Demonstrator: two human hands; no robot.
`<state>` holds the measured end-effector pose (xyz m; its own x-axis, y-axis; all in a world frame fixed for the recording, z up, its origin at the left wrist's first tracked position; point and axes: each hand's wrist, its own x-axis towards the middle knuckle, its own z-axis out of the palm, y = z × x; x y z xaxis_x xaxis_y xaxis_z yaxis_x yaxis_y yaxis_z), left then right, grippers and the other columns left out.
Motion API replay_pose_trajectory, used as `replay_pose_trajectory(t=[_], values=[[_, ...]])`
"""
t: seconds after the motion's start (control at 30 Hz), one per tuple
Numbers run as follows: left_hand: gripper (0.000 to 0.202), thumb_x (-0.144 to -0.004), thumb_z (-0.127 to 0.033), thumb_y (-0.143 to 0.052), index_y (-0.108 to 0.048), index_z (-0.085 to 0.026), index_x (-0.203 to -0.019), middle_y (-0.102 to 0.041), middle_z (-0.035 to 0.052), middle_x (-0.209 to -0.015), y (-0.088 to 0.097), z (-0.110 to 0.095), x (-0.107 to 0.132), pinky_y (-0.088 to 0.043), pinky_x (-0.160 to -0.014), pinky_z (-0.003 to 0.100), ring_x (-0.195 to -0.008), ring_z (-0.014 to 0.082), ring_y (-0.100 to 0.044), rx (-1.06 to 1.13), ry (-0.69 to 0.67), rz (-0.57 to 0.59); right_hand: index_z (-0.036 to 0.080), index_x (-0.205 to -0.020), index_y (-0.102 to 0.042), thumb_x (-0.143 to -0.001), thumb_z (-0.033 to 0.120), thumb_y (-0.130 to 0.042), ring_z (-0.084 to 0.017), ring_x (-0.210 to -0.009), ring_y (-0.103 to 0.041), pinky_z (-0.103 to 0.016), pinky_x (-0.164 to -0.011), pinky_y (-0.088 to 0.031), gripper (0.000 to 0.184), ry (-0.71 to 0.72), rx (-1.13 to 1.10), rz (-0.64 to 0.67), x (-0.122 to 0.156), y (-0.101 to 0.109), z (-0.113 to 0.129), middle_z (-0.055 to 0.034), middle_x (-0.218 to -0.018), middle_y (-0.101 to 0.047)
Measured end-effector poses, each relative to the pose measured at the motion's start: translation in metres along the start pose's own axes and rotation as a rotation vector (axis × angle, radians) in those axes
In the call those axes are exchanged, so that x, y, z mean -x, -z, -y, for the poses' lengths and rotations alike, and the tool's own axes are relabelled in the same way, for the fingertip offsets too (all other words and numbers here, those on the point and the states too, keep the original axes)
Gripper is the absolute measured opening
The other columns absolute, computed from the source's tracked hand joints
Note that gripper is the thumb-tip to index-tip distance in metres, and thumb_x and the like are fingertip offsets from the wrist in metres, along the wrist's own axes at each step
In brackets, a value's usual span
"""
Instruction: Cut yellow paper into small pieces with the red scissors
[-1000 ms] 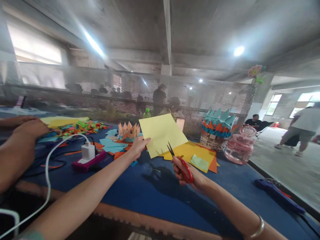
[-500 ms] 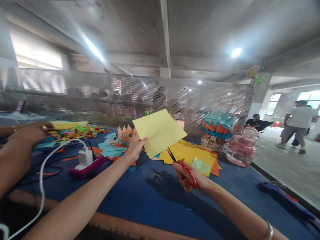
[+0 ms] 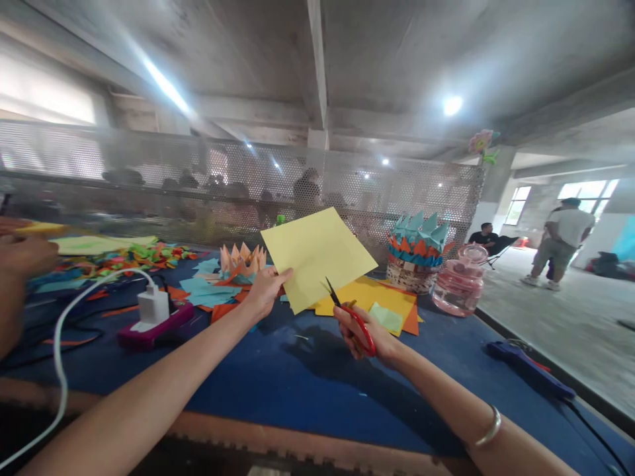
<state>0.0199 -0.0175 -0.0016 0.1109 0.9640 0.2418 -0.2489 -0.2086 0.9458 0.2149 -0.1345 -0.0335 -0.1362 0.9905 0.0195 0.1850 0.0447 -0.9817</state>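
My left hand [image 3: 266, 291] pinches the lower left edge of a pale yellow sheet of paper [image 3: 317, 254], held up above the table. Red-handled scissors [image 3: 361, 330] with dark blades are in my right hand [image 3: 354, 334], fingers wrapped round the handles. Their blades point up and left, overlapping the lower right part of the sheet; whether they touch it I cannot tell. Behind my right hand lie yellow paper sheets [image 3: 358, 294], with a small pale green piece [image 3: 387, 318] on top. Left of the sheet stands a ring of folded peach paper points [image 3: 242, 261].
A basket [image 3: 409, 274] topped with blue and orange folded paper stands beside a pink water jug [image 3: 459, 285]. A blue-handled tool [image 3: 530, 370] lies right. At left are a purple power strip [image 3: 153, 330], a white cable [image 3: 60, 357], paper scraps [image 3: 143, 258] and another person's hand [image 3: 30, 254].
The scissors' blades have come up and now overlap the pale yellow sheet's lower right part. The whole view has shifted, so table things appear further left. The other person's arm has drawn leftward.
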Motion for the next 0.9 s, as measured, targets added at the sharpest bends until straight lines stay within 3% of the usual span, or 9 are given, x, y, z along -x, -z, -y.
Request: replay_pose_trajectory(t=[0.27, 0.5, 0.9], values=[[0.06, -0.059, -0.029, -0.082, -0.062, -0.016, -0.115, -0.075, 0.0069, -0.092, -0.003, -0.004, 0.005, -0.057, -0.075, 0.034, -0.094, 0.0278, -0.068, 0.076, -0.141, 0.032, 0.022, -0.072, -0.041, -0.075, 0.074, -0.052, -0.007, -0.035, -0.041, -0.02, -0.036, -0.038, 0.053, 0.059, 0.063, -0.012, 0.003, -0.001, 0.006, 0.0083, -0.05, -0.043], [0.031, -0.063, -0.031, -0.077, -0.067, -0.013, -0.086, -0.075, 0.0088, -0.086, -0.001, 0.002, 0.001, -0.057, -0.07, 0.034, -0.09, 0.0274, -0.068, 0.064, -0.186, 0.034, 0.021, -0.076, -0.042, -0.08, 0.068, -0.052, -0.007, -0.038, -0.044, -0.019, -0.036, -0.037, 0.048, 0.071, 0.093, -0.016, 0.002, 0.002, -0.002, 0.008, -0.053, -0.045], [0.024, -0.063, -0.028, -0.077, -0.068, -0.013, -0.08, -0.074, 0.0087, -0.08, -0.003, 0.002, 0.004, -0.057, -0.06, 0.03, -0.082, 0.0257, -0.07, 0.101, -0.217, 0.052, 0.022, -0.077, -0.042, -0.08, 0.069, -0.05, -0.007, -0.038, -0.046, -0.019, -0.036, -0.038, 0.048, 0.048, 0.112, -0.026, -0.001, 0.003, -0.005, 0.0077, -0.054, -0.046]])
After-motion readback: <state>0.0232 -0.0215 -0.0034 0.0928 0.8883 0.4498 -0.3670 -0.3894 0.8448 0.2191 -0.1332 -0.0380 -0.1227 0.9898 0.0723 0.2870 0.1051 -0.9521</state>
